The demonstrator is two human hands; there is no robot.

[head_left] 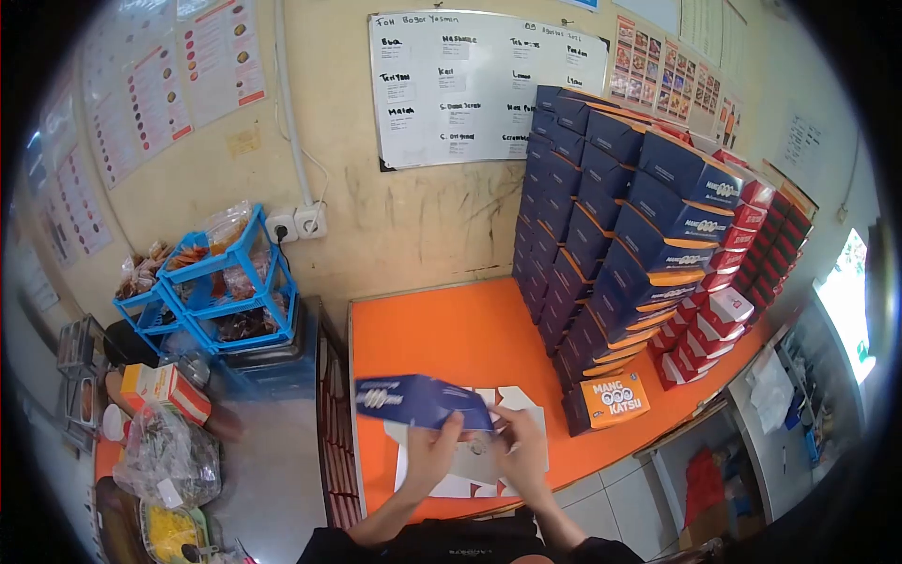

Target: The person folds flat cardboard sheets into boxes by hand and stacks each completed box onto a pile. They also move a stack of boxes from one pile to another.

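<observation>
My left hand (432, 462) grips the lower edge of a dark blue cardboard food box (411, 401) with white lettering on its side. The box is held tilted over the orange table. At its right end, my right hand (521, 453) has its fingers bent and closed on the edge of the card. Below both hands lie flat white cardboard box blanks (533, 412) with red showing at their cut edges. My hands and the box cover part of them, so how many there are is hidden.
Tall stacks of blue boxes (601, 207) stand at the right of the orange table (423, 324). One orange-topped box (615, 399) sits at their front, and red-and-white boxes (723, 310) are stacked behind. To the left are a blue basket rack (221, 301) and a plastic bag (174, 461).
</observation>
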